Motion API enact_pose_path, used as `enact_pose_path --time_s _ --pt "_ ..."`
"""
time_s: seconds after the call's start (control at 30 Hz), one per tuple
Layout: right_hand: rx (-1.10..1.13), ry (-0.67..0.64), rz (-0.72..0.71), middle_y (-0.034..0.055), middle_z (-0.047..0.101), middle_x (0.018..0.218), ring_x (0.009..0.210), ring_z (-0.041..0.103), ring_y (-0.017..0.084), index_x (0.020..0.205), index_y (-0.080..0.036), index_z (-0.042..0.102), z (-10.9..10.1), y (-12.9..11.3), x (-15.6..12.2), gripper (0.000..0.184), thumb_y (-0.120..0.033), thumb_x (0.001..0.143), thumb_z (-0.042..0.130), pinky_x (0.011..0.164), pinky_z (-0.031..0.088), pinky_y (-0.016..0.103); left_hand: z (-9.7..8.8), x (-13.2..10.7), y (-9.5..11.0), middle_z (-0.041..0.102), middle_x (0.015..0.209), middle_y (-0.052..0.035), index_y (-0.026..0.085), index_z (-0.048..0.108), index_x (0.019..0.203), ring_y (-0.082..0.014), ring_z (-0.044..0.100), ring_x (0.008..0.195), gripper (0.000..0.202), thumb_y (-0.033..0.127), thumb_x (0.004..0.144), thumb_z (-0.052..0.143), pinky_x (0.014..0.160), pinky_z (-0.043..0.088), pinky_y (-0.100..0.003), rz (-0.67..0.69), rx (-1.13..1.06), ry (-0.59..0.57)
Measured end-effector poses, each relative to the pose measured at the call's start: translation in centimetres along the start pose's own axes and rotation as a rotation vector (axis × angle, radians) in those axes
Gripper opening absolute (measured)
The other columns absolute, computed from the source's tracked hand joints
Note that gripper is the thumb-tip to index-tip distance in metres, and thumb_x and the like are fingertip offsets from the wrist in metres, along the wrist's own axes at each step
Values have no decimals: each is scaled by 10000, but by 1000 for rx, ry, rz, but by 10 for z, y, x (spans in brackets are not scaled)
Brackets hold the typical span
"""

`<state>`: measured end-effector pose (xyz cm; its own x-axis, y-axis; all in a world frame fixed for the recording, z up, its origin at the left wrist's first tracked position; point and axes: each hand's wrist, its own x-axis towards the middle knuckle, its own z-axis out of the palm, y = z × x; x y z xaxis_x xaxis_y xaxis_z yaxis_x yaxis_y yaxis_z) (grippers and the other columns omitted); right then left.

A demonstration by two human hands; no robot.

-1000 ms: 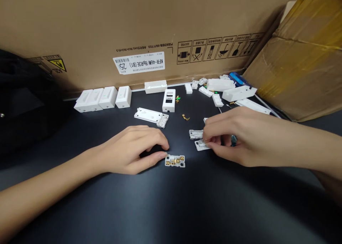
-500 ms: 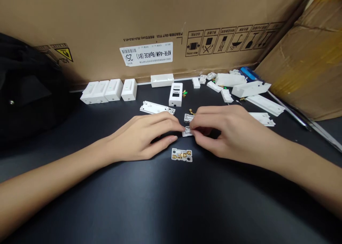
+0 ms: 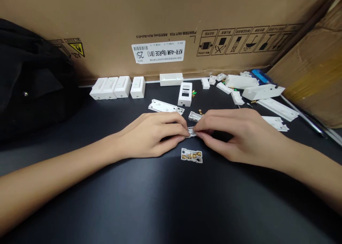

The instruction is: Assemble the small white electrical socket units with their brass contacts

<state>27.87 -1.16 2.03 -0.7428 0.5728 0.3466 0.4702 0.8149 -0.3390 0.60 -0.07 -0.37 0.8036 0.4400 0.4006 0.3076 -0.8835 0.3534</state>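
Piece, small and white, sits between the hands above or on the tabletop; contact underneath is hidden. Its long axis runs left to right, one end towards each hand, recessed face up. The left hand and right hand both pinch it by fingertips. A second ago, only the right hand had it, farther right, while the left hand lay beside the brass-fitted plate. Now that plate lies untouched just nearer the viewer.
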Motion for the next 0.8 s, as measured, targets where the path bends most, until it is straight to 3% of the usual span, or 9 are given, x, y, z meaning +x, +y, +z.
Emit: enact_pose_path --time_s 0.37,0.8 --pt "-48 -41 -73 59 755 875 737 686 165 907 -159 763 -3 1 0 249 -129 1044 558 683 486 291 0 1 0 780 1206 -71 188 776 1179 -185 767 1041 197 214 1100 598 958 617 -287 -19 -24 -9" --pt "23 -94 13 37 713 828 705 645 156 830 -197 726 -6 -2 7 256 -162 1026 565 659 469 289 -1 1 -1 781 1219 -77 187 775 1174 -190 772 1047 206 188 1089 588 954 618 -287 -3 -28 -10"
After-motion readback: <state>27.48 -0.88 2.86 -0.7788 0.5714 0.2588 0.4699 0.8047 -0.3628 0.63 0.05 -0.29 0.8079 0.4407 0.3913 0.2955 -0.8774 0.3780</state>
